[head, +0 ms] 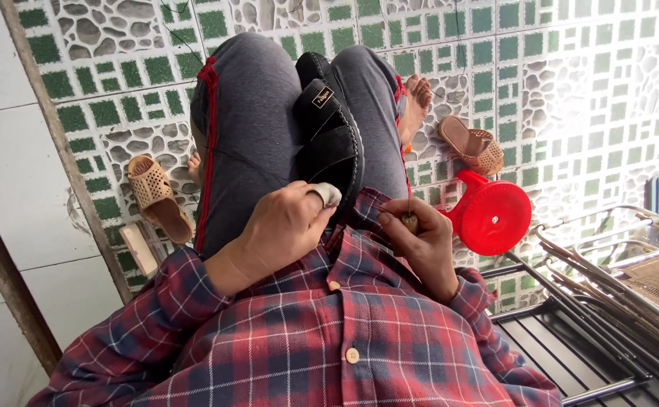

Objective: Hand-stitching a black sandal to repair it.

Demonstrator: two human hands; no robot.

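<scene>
While a black shoe rests wedged between our knees, our left hand steadies its heel, and our right hand has its fingers pinched together on a small wooden-handled tool

The black shoe looks like matt suede with a stitched edge, resting on soft grey knit trousers. The left hand wears a pale cloth wrap on one finger; the right hand pinches a small wooden-looking handle. The checked shirt is woven cotton-like cloth. The red stool is glossy plastic. The perforated tan sandals look rubbery and matt, the floor tiles glazed and patterned, the rack dark painted metal.
</scene>
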